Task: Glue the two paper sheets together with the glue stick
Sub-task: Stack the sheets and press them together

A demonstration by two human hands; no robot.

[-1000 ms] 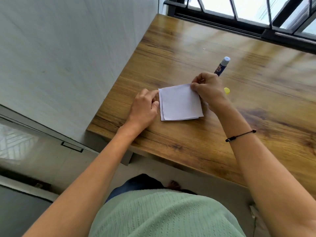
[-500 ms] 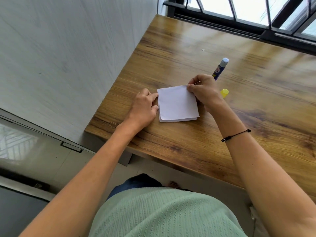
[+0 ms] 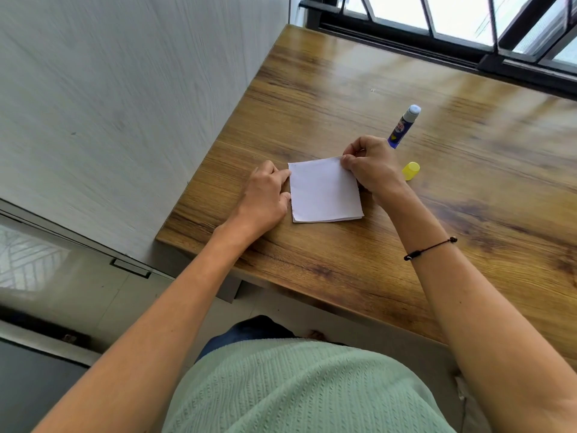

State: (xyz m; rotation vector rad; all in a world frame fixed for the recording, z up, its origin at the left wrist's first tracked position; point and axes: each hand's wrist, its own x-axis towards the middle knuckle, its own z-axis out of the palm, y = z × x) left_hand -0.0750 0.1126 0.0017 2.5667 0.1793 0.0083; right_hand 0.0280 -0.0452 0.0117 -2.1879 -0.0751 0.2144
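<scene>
Two white paper sheets (image 3: 324,190) lie stacked near the worktop's (image 3: 437,245) left edge. One uncapped glue stick (image 3: 404,126) stands beyond them, and one yellow cap (image 3: 411,170) lies just beside it. Two hands are present: one left hand (image 3: 265,200), one right hand (image 3: 373,165). One black bracelet (image 3: 429,248).

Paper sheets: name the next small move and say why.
Probably press the top sheet flat. The paper sheets lie stacked on the table, the right hand pinches their far corner, the left hand steadies the edge, and the glue stick stands uncapped.
</scene>
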